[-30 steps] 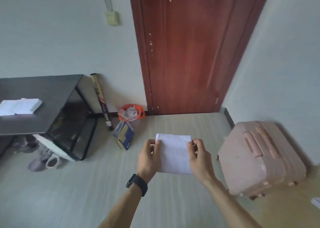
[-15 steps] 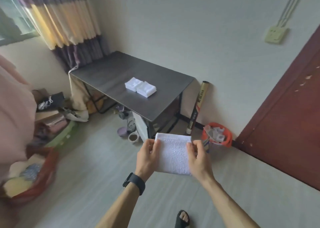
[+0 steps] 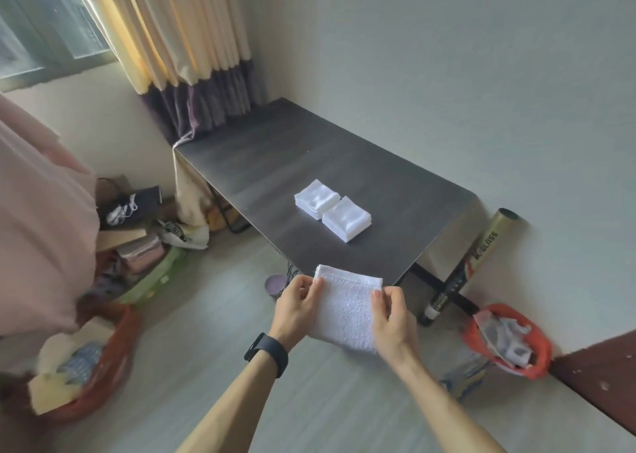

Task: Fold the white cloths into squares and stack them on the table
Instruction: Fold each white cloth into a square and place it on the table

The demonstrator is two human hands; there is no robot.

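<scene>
While both hands (image 3: 344, 309) pinch folded cloth (image 3: 346, 309), stacks (image 3: 332, 214) on table (image 3: 261, 163)

Held out in front of me, my left hand (image 3: 296, 304) and right hand (image 3: 392, 318) each pinch a side edge of the cloth (image 3: 346, 311) between them, fingers curled.

Pale walls (image 3: 447, 73), grey plank floor (image 3: 206, 366), dark table (image 3: 275, 149) in corner, striped curtain (image 3: 179, 39) beside daylit window (image 3: 41, 29).
</scene>
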